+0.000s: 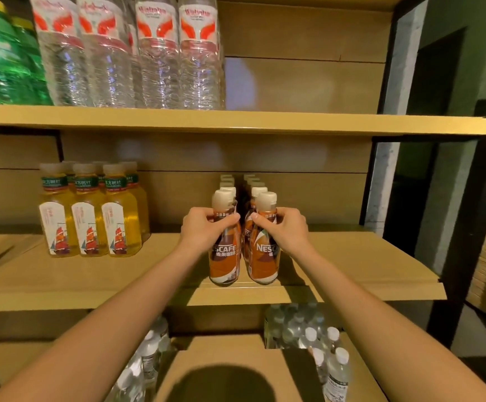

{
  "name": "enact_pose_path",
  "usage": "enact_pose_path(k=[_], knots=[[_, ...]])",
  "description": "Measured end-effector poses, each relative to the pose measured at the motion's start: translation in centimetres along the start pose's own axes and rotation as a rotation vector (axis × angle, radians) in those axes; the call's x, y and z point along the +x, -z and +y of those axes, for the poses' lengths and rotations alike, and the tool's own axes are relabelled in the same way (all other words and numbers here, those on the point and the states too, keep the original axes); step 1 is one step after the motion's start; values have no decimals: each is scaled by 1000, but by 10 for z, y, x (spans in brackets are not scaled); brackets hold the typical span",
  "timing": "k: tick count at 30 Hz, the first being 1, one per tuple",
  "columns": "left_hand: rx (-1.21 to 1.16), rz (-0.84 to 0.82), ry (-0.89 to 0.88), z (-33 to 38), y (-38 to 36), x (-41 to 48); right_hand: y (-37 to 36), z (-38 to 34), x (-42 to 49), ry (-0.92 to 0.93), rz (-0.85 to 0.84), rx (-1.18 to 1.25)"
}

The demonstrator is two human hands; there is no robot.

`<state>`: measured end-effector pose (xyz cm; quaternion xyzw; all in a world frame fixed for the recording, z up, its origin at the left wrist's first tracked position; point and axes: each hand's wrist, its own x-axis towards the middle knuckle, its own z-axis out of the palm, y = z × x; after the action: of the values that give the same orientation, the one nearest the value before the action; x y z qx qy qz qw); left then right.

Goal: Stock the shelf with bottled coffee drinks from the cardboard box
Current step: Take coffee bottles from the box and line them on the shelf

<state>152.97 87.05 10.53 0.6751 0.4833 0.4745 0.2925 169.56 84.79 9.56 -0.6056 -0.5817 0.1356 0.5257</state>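
Note:
Two brown Nescafe coffee bottles with beige caps stand upright at the front edge of the middle shelf (352, 256). My left hand (204, 227) grips the left coffee bottle (226, 265) around its upper body. My right hand (286, 227) grips the right coffee bottle (265, 265) the same way. Behind them two rows of more coffee bottles (243, 184) run back toward the shelf wall, mostly hidden. The cardboard box is not in view.
Several yellow tea bottles (91, 221) stand at the left of the same shelf. Large water bottles (154, 53) and green jugs (4, 59) fill the upper shelf. Small water bottles (317, 343) sit on the lower shelf. A dark metal upright (465, 227) frames the right side.

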Motion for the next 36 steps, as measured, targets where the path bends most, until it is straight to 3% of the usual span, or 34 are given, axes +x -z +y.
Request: enact_pose_path(k=[20, 24, 27, 30, 33, 36], knots=[[-8, 71, -133, -18, -18, -1, -10, 2, -5, 48, 56, -91], [84, 95, -141, -20, -13, -6, -1, -3, -10, 20, 69, -155], [200, 155, -173, -24, 0, -27, 12, -9, -29, 151, 204, -279], [311, 178, -313, -38, 13, -67, 21, -10, -68, 359, 263, -416], [441, 115, -335, -63, 15, -108, 15, 6, -114, 460, 186, -458], [570, -27, -308, -103, 7, -138, -2, 38, -157, 434, 9, -526]])
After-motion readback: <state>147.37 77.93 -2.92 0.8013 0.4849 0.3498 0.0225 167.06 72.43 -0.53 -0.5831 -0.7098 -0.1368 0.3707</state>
